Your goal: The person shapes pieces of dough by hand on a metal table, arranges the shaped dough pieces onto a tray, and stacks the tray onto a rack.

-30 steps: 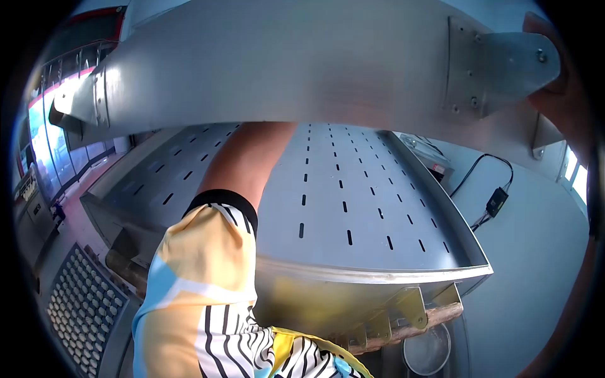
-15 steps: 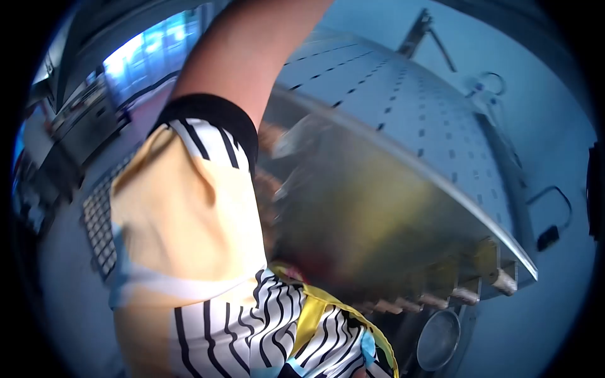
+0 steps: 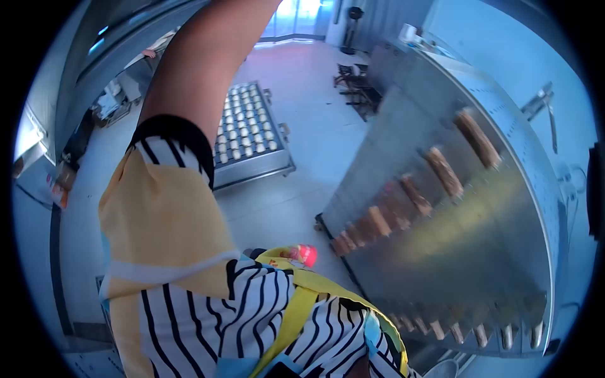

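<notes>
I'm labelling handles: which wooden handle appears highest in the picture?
The wooden handle at the top-right end of the upper row on the metal stack; all others appear lower.

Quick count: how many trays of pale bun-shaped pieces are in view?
1. The tray is ahead, past the left arm, which covers part of its left side. Others may be hidden behind that arm.

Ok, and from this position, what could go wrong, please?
The raised left arm reaches out of the picture, so its hand might bump something this view does not show. Wooden handles stick out from the metal unit, so the sleeve could catch if it passes close. The tray of pale pieces has no visible cover, so something dropped might land on them.
</notes>
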{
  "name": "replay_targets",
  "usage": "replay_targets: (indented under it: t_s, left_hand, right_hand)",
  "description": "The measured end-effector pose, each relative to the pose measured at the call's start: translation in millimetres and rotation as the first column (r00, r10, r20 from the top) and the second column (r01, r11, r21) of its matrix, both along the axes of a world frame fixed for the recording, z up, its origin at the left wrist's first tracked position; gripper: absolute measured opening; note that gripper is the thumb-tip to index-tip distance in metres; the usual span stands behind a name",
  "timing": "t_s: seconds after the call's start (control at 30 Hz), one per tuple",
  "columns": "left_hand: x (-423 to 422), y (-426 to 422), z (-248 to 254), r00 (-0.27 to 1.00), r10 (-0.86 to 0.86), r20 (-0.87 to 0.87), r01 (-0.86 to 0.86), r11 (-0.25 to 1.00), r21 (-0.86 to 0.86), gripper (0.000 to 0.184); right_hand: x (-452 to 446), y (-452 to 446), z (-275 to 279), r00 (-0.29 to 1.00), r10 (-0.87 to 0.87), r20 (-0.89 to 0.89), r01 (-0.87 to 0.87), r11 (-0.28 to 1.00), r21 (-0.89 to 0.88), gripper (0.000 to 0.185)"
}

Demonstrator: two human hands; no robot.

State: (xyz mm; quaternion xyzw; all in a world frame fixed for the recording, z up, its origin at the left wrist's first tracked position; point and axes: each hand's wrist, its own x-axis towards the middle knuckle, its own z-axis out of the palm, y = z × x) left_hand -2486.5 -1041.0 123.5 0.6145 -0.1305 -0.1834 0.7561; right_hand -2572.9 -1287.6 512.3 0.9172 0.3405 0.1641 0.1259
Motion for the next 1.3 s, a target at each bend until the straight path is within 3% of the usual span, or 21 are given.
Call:
replay_targets:
  t_s: [0.27, 0.33, 0.4, 0.6, 0.73, 0.8, 0.9, 1.03, 1.1, 1.13, 1.2, 1.3]
  left_hand:
    - [82.2, 151.8, -18.8, 0.96, 0.28, 0.024, -0.28, 0.959, 0.027, 0.038]
    - [100.4, 128.1, -57.2, 0.93, 0.364, 0.048, -0.364, 0.931, 0.004, 0.038]
    - [124.1, 159.4, -61.3, 0.895, 0.443, 0.058, -0.443, 0.897, -0.008, 0.037]
    - [180.4, 249.9, -32.0, 0.739, 0.667, 0.092, -0.669, 0.743, -0.017, 0.036]
    - [246.1, 329.3, 2.7, 0.59, 0.8, 0.112, -0.803, 0.596, -0.024, 0.036]
    - [219.2, 362.9, 7.9, 0.495, 0.859, 0.13, -0.864, 0.503, -0.03, 0.036]
    - [240.1, 432.3, 23.5, 0.333, 0.93, 0.155, -0.938, 0.343, -0.045, 0.035]
    - [295.4, 535.9, 53.9, 0.133, 0.975, 0.178, -0.991, 0.136, -0.002, 0.035]
    - [305.2, 566.5, 50.1, 0.03, 0.982, 0.185, -0.999, 0.027, 0.023, 0.034]
    - [304.6, 570.0, 56.6, -0.027, 0.982, 0.188, -0.999, -0.031, 0.018, 0.034]
    - [325.6, 619.3, 40.4, -0.103, 0.979, 0.176, -0.992, -0.114, 0.051, 0.034]
    - [338.1, 661.6, 14.4, -0.191, 0.973, 0.126, -0.973, -0.205, 0.108, 0.033]
  right_hand:
    - [130.0, 122.7, -27.5, 0.965, 0.242, -0.1, -0.241, 0.97, 0.023, 0.035]
    - [154.0, 98.6, -68.5, 0.949, 0.296, -0.111, -0.298, 0.955, -0.001, 0.035]
    - [190.1, 127.1, -76.8, 0.927, 0.351, -0.133, -0.353, 0.936, 0.008, 0.034]
    - [277.1, 193.2, -60.0, 0.84, 0.504, -0.2, -0.512, 0.859, 0.013, 0.032]
    - [355.6, 251.0, -38.6, 0.752, 0.605, -0.262, -0.622, 0.782, 0.019, 0.031]
    - [327.2, 264.6, -51.8, 0.682, 0.676, -0.28, -0.705, 0.71, -0.002, 0.031]
    - [360.2, 301.4, -66.8, 0.539, 0.787, -0.299, -0.808, 0.584, 0.081, 0.03]
    - [429.3, 353.7, -49.3, 0.525, 0.776, -0.35, -0.807, 0.584, 0.084, 0.026]
    - [459.1, 359.5, -28.4, 0.559, 0.709, -0.43, -0.8, 0.597, -0.057, 0.024]
    - [461.8, 339.7, -34.5, 0.525, 0.755, -0.393, -0.828, 0.56, -0.031, 0.025]
    - [510.9, 391.7, -35.6, 0.469, 0.814, -0.343, -0.861, 0.508, 0.027, 0.027]
    - [538.5, 426.4, -34.7, 0.423, 0.821, -0.384, -0.884, 0.467, 0.024, 0.025]
